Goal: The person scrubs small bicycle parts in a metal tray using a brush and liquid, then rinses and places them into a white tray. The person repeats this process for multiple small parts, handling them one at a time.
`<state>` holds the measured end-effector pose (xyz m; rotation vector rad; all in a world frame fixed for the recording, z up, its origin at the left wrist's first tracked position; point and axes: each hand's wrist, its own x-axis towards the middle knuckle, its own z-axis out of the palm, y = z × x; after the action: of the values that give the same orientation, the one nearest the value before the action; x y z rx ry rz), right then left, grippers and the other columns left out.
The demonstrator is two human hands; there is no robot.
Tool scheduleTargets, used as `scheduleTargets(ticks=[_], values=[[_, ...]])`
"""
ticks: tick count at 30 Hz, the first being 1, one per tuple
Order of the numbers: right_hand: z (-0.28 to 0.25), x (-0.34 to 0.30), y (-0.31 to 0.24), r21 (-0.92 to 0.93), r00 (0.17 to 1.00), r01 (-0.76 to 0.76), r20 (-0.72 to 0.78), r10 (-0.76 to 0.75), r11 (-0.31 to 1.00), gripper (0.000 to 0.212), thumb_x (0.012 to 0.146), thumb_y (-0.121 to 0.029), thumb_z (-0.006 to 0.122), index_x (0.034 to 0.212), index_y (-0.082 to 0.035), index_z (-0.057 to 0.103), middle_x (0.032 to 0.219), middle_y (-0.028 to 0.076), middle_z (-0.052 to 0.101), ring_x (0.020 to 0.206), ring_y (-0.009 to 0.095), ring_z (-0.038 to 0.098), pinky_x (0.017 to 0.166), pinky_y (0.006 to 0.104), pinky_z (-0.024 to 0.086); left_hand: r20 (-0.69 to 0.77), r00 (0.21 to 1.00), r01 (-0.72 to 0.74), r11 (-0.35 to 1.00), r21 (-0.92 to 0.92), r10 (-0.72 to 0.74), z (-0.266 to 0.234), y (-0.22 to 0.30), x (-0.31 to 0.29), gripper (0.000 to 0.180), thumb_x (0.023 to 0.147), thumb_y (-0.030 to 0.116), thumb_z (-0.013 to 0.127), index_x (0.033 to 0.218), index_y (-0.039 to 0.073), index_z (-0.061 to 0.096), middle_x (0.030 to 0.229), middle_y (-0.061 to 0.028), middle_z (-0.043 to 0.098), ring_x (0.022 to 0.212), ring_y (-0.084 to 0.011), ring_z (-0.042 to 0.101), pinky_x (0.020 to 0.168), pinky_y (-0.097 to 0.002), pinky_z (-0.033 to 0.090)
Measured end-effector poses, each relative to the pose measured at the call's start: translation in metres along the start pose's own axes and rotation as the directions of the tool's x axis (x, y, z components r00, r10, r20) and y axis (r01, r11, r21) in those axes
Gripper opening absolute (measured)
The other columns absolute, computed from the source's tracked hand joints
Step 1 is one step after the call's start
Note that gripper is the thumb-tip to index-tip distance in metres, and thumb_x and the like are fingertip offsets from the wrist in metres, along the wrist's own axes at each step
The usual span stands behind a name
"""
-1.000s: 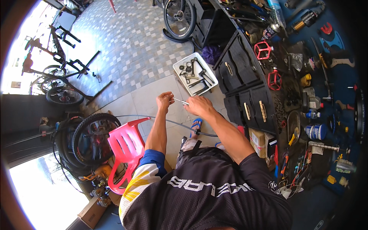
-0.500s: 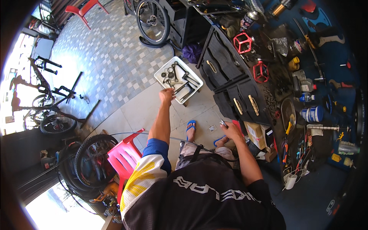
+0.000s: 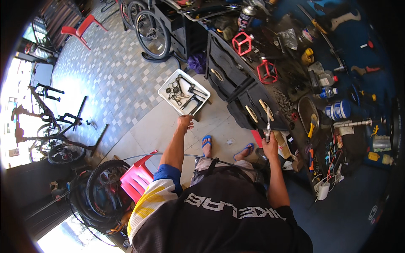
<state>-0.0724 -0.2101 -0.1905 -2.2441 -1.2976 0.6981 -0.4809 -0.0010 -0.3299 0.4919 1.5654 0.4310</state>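
Note:
A white tray [image 3: 162, 91] holds bicycle crank arms [image 3: 192, 103], chainrings and small cogs [image 3: 169, 90]. My left hand [image 3: 184, 122] hovers just on the near side of the tray, its fingers loosely bent and apart, with nothing visible in them. Further right, my right hand [image 3: 270, 144] is closed round a slim silver tool with a long thin tip [image 3: 268, 120]; its exact kind is unclear. The tip points forward, in front of the black drawers with pale handles [image 3: 252, 114]. A thin grey hose [image 3: 196, 155] crosses before my lap.
A cluttered workbench on the right carries red pedals [image 3: 267, 71], bottles, a blue-and-white tub [image 3: 337, 109] and hand tools. Beside my left arm stand a pink plastic chair [image 3: 137, 181] and stacked tyres [image 3: 105, 185]. A bike frame [image 3: 55, 122] is at the far left.
My left hand has drawn back from the tray's edge. My right hand has moved right and forward with the silver tool, whose tip now points forward. The whole view has shifted.

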Motion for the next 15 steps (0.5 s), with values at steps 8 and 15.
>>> scheduleTargets(ticks=[8,15], values=[[-0.047,-0.006,0.035,0.27,0.995,-0.103,0.013,0.104,0.957,0.036,0.102,-0.019,0.059,0.134,-0.005,0.056,0.102,0.012,0.07,0.092,0.022,0.068,0.087,0.037,0.053,0.132,0.977,-0.197,0.949,0.244,0.169,0.093,0.014,-0.04,0.016,0.091,0.02,0.067,0.103,0.011,0.071,0.087,-0.0005,0.068,0.07,-0.0138,0.066,0.058,-0.0314,0.055],[-0.042,0.0,0.078,0.339,0.992,-0.045,-0.096,0.082,0.94,0.04,0.1,-0.037,0.065,0.12,-0.003,0.068,0.099,0.021,0.074,0.095,0.034,0.073,0.082,0.0432,0.054,0.308,0.865,-0.475,0.846,0.242,0.397,0.215,0.036,-0.116,0.018,0.097,0.019,0.064,0.111,0.009,0.071,0.097,-0.0007,0.072,0.076,-0.0118,0.068,0.06,-0.0278,0.056]])
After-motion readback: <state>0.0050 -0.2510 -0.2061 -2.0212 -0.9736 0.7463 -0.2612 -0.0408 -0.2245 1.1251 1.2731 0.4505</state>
